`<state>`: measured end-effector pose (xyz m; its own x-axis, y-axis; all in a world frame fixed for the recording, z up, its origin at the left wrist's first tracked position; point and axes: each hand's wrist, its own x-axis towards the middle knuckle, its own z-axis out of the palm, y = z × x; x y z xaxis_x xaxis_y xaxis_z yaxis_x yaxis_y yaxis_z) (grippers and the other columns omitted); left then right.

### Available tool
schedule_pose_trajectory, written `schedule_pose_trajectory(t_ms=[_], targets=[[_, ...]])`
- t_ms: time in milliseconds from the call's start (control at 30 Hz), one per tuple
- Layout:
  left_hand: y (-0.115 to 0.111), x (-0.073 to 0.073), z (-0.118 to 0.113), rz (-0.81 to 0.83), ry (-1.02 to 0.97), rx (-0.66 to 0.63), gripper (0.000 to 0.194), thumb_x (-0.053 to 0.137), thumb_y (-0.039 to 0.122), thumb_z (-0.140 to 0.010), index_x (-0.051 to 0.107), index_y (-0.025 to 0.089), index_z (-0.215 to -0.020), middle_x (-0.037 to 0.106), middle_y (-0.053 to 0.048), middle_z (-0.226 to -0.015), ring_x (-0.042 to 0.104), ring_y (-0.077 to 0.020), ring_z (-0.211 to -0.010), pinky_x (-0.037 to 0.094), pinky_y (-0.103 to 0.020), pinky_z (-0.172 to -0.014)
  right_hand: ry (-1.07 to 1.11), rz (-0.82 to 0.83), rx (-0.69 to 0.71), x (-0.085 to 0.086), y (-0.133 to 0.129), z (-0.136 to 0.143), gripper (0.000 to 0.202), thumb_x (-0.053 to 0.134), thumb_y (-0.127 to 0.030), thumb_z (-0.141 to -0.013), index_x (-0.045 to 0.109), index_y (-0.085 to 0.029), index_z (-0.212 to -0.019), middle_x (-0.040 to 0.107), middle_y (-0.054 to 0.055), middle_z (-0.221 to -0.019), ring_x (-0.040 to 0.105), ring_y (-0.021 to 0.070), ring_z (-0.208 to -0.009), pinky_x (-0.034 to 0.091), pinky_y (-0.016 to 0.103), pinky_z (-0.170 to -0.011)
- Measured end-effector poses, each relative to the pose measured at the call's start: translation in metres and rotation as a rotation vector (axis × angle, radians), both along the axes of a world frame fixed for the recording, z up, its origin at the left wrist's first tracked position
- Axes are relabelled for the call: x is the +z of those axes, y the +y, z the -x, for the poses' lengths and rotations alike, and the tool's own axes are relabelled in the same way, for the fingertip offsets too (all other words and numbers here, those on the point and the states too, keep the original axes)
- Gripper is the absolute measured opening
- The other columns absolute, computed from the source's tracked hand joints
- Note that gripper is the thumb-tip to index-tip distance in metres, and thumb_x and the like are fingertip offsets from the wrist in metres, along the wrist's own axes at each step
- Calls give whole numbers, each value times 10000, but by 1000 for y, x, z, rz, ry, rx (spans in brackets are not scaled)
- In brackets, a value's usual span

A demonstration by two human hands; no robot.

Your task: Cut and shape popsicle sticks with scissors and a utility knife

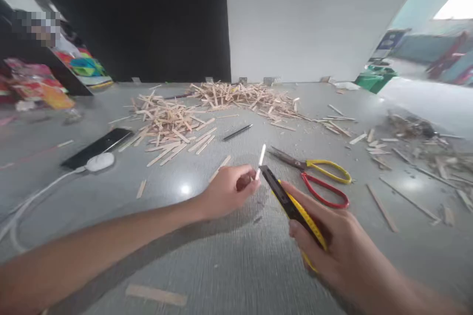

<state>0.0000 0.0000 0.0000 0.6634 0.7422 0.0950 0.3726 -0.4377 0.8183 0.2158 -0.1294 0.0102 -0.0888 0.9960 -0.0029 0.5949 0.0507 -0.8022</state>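
Note:
Between the thumb and fingers of my left hand (229,189) is a thin, pale wooden stick (262,155), its free end tilted up and away from me. My right hand (340,241) is wrapped round a yellow and black utility knife (290,206). The knife's front end is right beside the stick, near my left fingertips; whether they touch I cannot tell, and the blade itself does not show clearly. Just beyond the knife lie scissors (301,163) with one yellow and one red handle loop, blades apart.
Piles of flat wooden sticks (170,120) lie at the back of the grey table (221,266). A black pen (237,132) rests mid-table. To the left are a phone (98,147) and a white charger (99,161) with its cable. Wood scraps (410,123) litter the right side.

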Motion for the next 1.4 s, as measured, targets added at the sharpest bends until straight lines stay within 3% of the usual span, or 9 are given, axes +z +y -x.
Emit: schedule_pose_trajectory(t_ms=[100, 267, 400, 500, 667, 900, 1000, 1200, 1400], targets=[[0, -2, -1, -2, -15, 13, 346, 535, 429, -1023, 517, 183, -781, 425, 81, -580, 370, -78, -519, 265, -202, -504, 86, 64, -6, 4, -1, 0, 578, 470, -314, -1012, 390, -249, -1581, 551, -71, -641, 525, 126, -445, 449, 262, -429], [-1, -4, -2, 30, 1, 33, 269, 489, 395, -1048, 624, 184, -954, 622, 47, -675, 479, -90, -517, 358, -223, -535, 114, 98, -5, 7, 1, -1, 611, 469, -374, -1026, 338, -219, -1603, 635, -28, -728, 516, 138, -485, 438, 274, -426], [-5, -7, 0, -181, 99, 40, 337, 428, 368, -1078, 593, 184, -849, 509, 65, -606, 432, -94, -509, 315, -243, -548, 73, 89, -25, 8, 5, -5, 599, 486, -409, -1017, 401, -211, -1576, 618, -23, -695, 536, 173, -563, 451, 303, -495], [-8, -11, 2, -319, 199, 53, 314, 355, 333, -1100, 556, 187, -909, 447, 74, -595, 418, -107, -511, 290, -257, -554, 54, 144, -69, 9, 10, -6, 583, 496, -492, -1007, 504, -228, -1527, 507, -48, -616, 489, 179, -547, 382, 293, -475], [-8, -14, 2, -374, 292, 20, 326, 299, 306, -1105, 503, 195, -877, 409, 75, -586, 398, -117, -485, 264, -271, -534, -37, 124, -75, 10, 16, -4, 570, 511, -517, -981, 590, -247, -1477, 574, 5, -714, 517, 215, -676, 413, 328, -592], [-6, -18, 3, -421, 305, -13, 309, 307, 280, -1096, 474, 206, -847, 421, 66, -594, 419, -123, -492, 267, -275, -534, -25, 260, -17, 14, 27, -24, 655, 501, -604, -963, 564, -233, -1499, 410, -50, -592, 403, 188, -547, 307, 309, -497], [-6, -20, 4, -426, 302, -23, 315, 309, 293, -1102, 469, 208, -844, 430, 71, -581, 425, -114, -471, 270, -267, -517, 28, 290, 30, 14, 27, -25, 649, 523, -587, -958, 559, -234, -1502, 442, -48, -607, 434, 181, -562, 316, 295, -495], [-7, -16, 3, -454, 301, -14, 317, 293, 281, -1102, 489, 207, -865, 442, 69, -586, 454, -127, -485, 294, -275, -532, 30, 138, -75, 9, 13, 1, 620, 513, -518, -976, 562, -185, -1497, 646, 49, -819, 586, 240, -778, 481, 323, -614], [-9, -17, 3, -508, 292, 36, 337, 267, 293, -1106, 511, 205, -891, 456, 65, -581, 430, -134, -470, 288, -287, -526, 209, 309, -61, 15, 22, -13, 698, 532, -620, -941, 566, -181, -1483, 434, -50, -645, 428, 174, -577, 333, 291, -497]])
